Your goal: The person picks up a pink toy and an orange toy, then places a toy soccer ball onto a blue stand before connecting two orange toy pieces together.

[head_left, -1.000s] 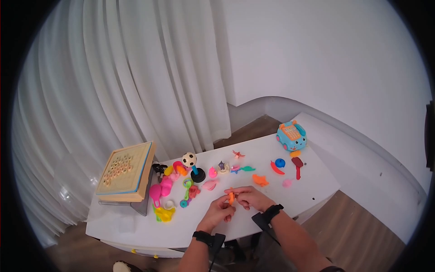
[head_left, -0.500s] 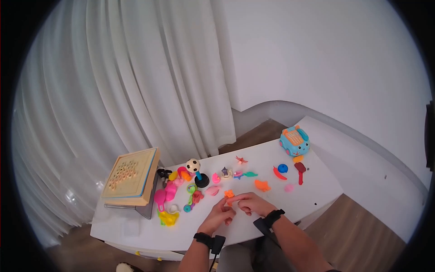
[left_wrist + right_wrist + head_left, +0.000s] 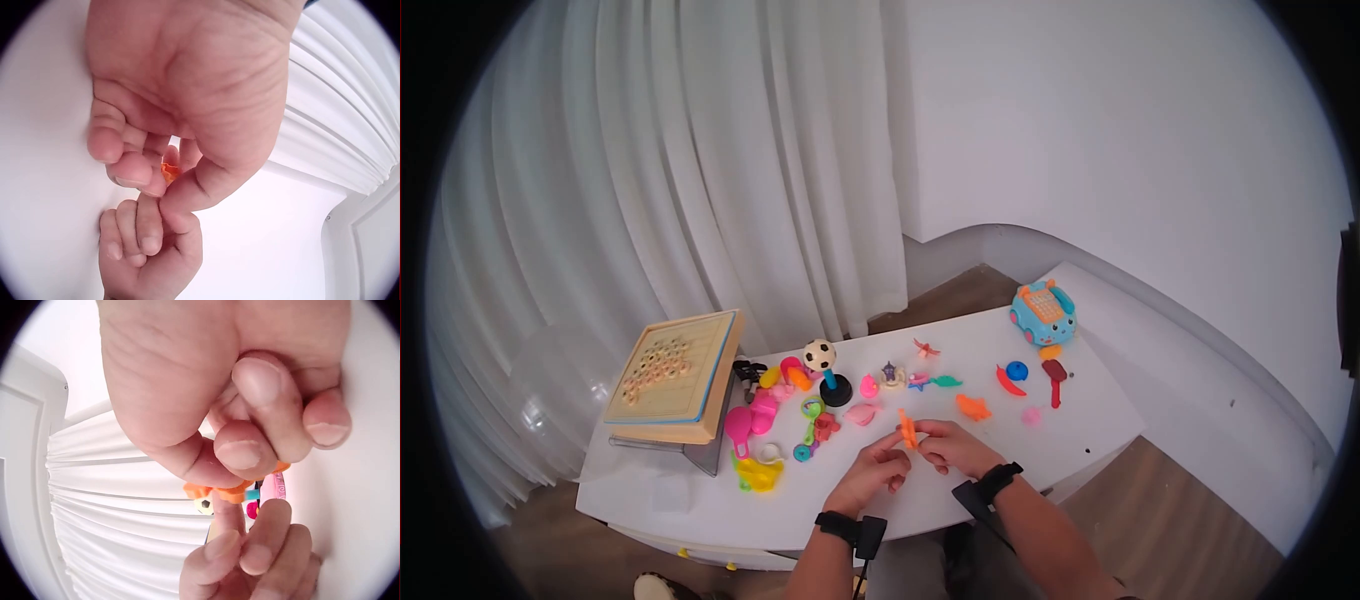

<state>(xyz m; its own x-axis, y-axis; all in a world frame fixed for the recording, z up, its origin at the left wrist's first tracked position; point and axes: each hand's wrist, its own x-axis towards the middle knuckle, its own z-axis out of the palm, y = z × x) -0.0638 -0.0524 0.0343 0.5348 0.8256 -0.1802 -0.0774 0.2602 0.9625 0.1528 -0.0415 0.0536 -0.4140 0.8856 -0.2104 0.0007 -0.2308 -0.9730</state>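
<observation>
A small orange toy [image 3: 908, 430] stands between the two hands above the near part of the white table. My right hand [image 3: 952, 447] pinches it; in the right wrist view the thumb and index finger of that hand [image 3: 237, 394] lie against the orange toy [image 3: 230, 492]. My left hand [image 3: 870, 474] touches its other side with an extended index finger, the other fingers curled. In the left wrist view, the left hand [image 3: 187, 94] hides most of the orange piece [image 3: 169, 172].
On the table [image 3: 940, 490], a soccer ball toy [image 3: 820, 354] on a black base and several colourful toys lie beyond and left of the hands. A board-game box [image 3: 675, 375] stands at the left, a blue toy phone [image 3: 1044, 313] at the far right, an orange toy [image 3: 973, 406] nearby.
The orange toy has turned between the fingers, from its broad face half a second ago to a narrower upright side. Both hands stay close together; the head view has shifted slightly.
</observation>
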